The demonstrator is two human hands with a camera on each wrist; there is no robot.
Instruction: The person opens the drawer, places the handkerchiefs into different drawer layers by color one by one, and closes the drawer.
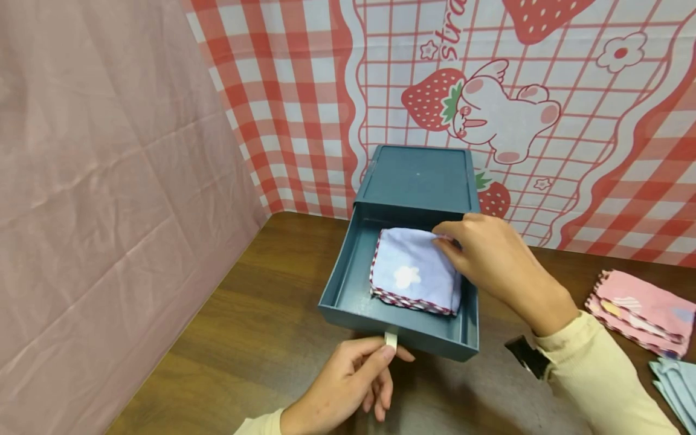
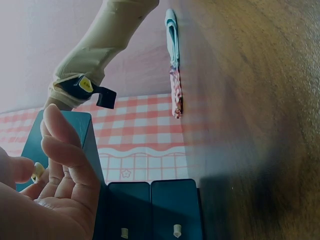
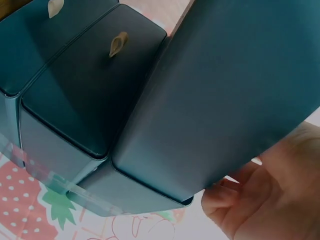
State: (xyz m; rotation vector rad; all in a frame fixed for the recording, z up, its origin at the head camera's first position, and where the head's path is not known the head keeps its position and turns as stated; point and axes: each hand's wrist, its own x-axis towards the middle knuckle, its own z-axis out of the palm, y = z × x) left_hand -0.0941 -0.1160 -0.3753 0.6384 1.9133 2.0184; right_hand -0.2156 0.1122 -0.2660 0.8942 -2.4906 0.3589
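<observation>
- Left hand (image 1: 348, 377) is at the front of the open drawer (image 1: 348, 296), thumb and forefinger pinching its small pale pull tab (image 1: 391, 339).
- The drawer sits pulled well out of the dark teal cabinet (image 1: 418, 178), which stands on the brown wooden table (image 1: 261, 338).
- Inside lies a folded pale blue cloth (image 1: 413, 272) (red-and-white trim, a white flower print), toward the right half of the drawer.
- Right hand (image 1: 492, 257) reaches in from the right, fingertips curled onto the cloth's far right edge and holding it there.
- Off to the right on the table: a pink folded cloth (image 1: 644, 311) and, just nearer the person, a light blue folded cloth (image 1: 676, 383), both well apart from the drawer.
- Behind, a strawberry-and-bunny checked backdrop (image 1: 489, 103).
</observation>
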